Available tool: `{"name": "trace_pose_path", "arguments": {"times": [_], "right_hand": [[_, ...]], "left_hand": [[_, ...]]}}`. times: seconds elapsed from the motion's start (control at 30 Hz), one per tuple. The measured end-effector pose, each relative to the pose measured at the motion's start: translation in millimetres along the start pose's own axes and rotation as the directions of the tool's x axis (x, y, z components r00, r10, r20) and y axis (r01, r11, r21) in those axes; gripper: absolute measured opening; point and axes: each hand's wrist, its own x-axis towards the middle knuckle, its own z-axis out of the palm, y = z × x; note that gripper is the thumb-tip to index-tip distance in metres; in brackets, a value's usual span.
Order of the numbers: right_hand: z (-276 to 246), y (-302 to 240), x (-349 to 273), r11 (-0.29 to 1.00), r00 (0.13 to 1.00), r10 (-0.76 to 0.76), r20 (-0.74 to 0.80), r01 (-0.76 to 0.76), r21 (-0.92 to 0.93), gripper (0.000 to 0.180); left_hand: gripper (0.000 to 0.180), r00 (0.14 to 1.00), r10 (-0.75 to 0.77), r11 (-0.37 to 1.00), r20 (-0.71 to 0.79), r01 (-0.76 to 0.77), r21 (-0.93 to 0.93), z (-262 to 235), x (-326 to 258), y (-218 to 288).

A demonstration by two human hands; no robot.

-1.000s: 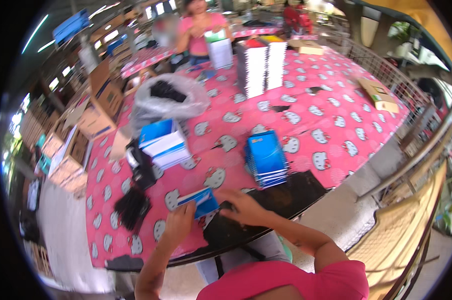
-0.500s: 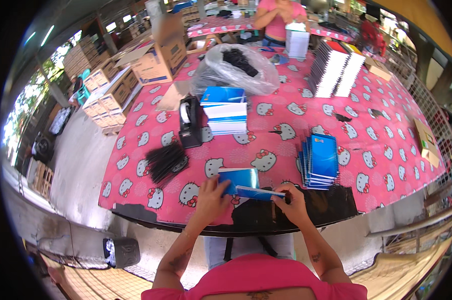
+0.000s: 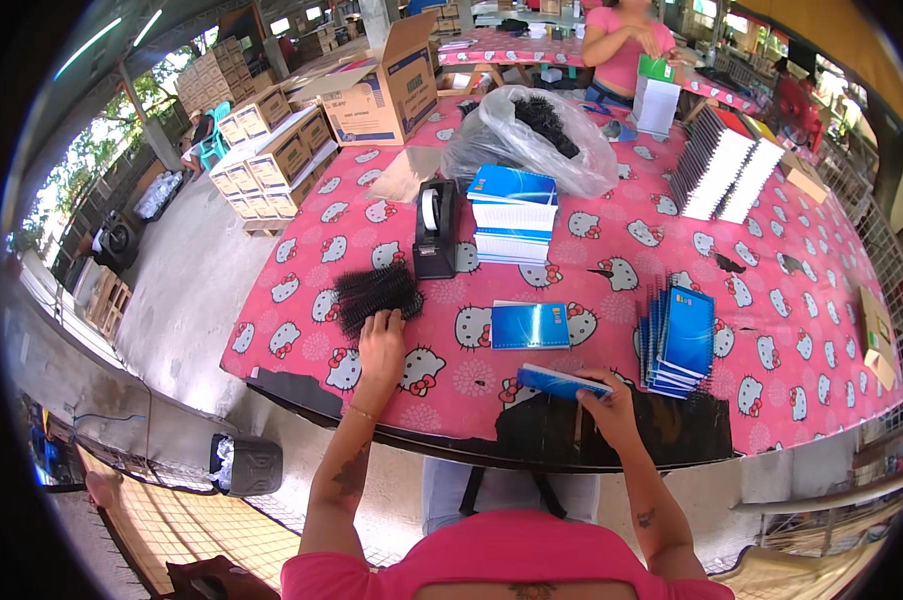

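Observation:
My right hand [image 3: 607, 402] grips a thin blue-covered notepad [image 3: 563, 383] by its right end, tilted just above the table's near edge. At the left, my left hand [image 3: 381, 345] has its fingers drawn together on the near edge of a pile of black spiral binding coils [image 3: 373, 298]; a single coil between them cannot be made out. Between the hands and a little farther off lies another blue notepad [image 3: 529, 326], flat on the pink cloth. Several blue notebooks with black spirals [image 3: 683, 335] lie overlapped in a stack right of my right hand.
A black tape dispenser [image 3: 435, 230] stands beside a stack of blue-covered pads [image 3: 513, 215]. Behind are a clear plastic bag of black coils [image 3: 531, 140] and an open carton [image 3: 386, 100]. Tall spiral notebook stacks [image 3: 711, 165] stand at right. Across the table, a person [image 3: 626, 50] handles a stack.
My left hand has let go of the blue notepad, which now lies flat, and moved left onto the coils. My right hand still holds its notepad. The head view has shifted left.

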Motion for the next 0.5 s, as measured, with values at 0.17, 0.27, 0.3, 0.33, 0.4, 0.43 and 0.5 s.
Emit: {"name": "trace_pose_path", "arguments": {"times": [0.17, 0.27, 0.3, 0.33, 0.4, 0.43, 0.5], "right_hand": [[12.6, -7.3, 2.8, 0.993, 0.996, -0.094, 0.007, 0.093, 0.076, 0.030], [8.1, 0.0, 5.6, 0.998, 0.998, -0.049, 0.029, 0.048, 0.035, 0.033], [7.4, 3.5, 6.7, 0.999, 0.998, -0.037, 0.051, 0.036, 0.034, 0.032], [5.7, 6.4, 8.6, 0.999, 0.997, -0.028, 0.073, 0.025, 0.032, 0.032], [2.6, 7.4, 11.4, 0.999, 0.995, -0.042, 0.091, 0.040, 0.027, 0.031], [4.7, 5.7, 11.6, 0.998, 0.993, -0.066, 0.094, 0.063, 0.031, 0.030], [5.3, 6.6, 9.5, 0.997, 0.992, -0.078, 0.095, 0.075, 0.036, 0.029]], "left_hand": [[0.021, 0.995, -0.025, 1.000, -0.098, 0.025, -0.001, -18.0, 9.1, 12.9], [0.023, 0.999, -0.036, 0.976, -0.006, 0.034, -0.214, -50.9, 20.8, 60.2], [0.025, 0.986, -0.096, 0.902, 0.136, 0.144, -0.407, -50.7, 10.8, 76.0], [0.027, 0.951, -0.121, 0.781, 0.283, 0.268, -0.565, -50.9, -2.7, 94.6], [0.037, 0.849, -0.097, 0.372, 0.519, 0.514, -0.773, -59.5, -18.1, 141.0], [0.040, 0.870, -0.060, 0.382, 0.490, 0.473, -0.794, -55.9, -25.9, 154.0], [0.047, 0.902, 0.021, 0.391, 0.430, 0.389, -0.834, -51.3, -30.7, 173.0]]}}
